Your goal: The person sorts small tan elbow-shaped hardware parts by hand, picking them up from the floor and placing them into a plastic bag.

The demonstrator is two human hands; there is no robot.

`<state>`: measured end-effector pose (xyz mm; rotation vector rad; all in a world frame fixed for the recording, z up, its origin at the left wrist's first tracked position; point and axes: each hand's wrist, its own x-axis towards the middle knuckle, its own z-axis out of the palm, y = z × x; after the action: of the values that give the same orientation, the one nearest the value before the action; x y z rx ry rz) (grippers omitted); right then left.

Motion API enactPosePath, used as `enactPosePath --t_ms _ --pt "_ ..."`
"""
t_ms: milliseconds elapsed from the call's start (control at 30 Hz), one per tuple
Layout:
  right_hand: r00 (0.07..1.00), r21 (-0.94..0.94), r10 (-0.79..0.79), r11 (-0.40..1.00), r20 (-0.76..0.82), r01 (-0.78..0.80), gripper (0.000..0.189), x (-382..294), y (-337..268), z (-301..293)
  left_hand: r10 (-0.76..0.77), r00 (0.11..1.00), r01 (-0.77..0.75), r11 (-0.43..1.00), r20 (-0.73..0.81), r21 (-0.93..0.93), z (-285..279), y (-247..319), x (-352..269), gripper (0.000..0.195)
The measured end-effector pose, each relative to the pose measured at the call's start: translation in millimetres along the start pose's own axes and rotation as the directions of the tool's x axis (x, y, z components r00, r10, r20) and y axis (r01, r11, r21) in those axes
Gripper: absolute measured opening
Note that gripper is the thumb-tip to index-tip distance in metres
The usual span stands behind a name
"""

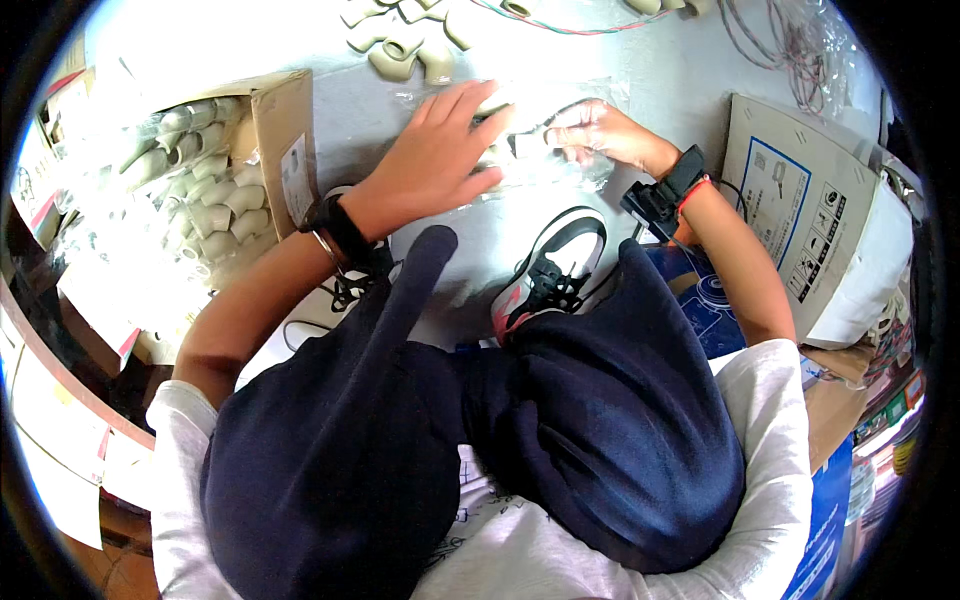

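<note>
A clear plastic bag (pixel 592 176) lies on the pale floor before me, with beige fittings (pixel 491 105) inside or under it, partly covered by my hands. My left hand (pixel 442 154) is spread palm down over the bag's left part, fingers apart. My right hand (pixel 596 135) pinches the bag's film near its right part, thumb against fingertips. A pale piece (pixel 529 145) with a dark edge shows between the hands; glare hides its details. Beyond the hands, a loose pile of beige elbow pipe fittings (pixel 401 46) lies on the floor.
At left an open cardboard box (pixel 283 150) holds many beige elbow fittings (pixel 217 206) and plastic film. A printed carton (pixel 802 202) stands at right, with twisted red and green wires (pixel 787 56) beyond it. My shoe (pixel 555 262) is close below the bag.
</note>
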<state>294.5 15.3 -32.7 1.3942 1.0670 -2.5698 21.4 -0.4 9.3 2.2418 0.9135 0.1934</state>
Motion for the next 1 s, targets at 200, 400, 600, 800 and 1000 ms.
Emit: enactPosePath --t_ms 200,400,600,800,1000 --pt "0.997 -0.03 -0.021 0.999 0.071 0.024 0.026 -1 -3 -1 0.186 0.968 -0.219 0.955 -0.169 -0.2 -9 -13 73 0.043" --pt "0.977 0.025 0.029 0.999 0.21 -0.035 0.025 1 -2 -7 0.221 0.975 -0.222 0.971 -0.02 -0.09 24 -22 103 0.027" --pt "0.976 0.044 0.014 0.999 0.216 -0.024 0.022 0 -2 3 0.172 0.985 -0.166 0.939 -0.005 -0.303 29 -25 113 0.021" --pt "0.97 -0.02 0.013 1.0 0.242 -0.008 0.024 3 -11 15 0.127 0.981 -0.176 0.903 -0.148 -0.393 29 -21 118 0.018" --pt "0.944 -0.018 0.136 0.99 0.301 -0.136 0.028 11 -13 26 0.184 0.957 -0.255 0.902 -0.225 -0.347 36 -19 114 0.016"
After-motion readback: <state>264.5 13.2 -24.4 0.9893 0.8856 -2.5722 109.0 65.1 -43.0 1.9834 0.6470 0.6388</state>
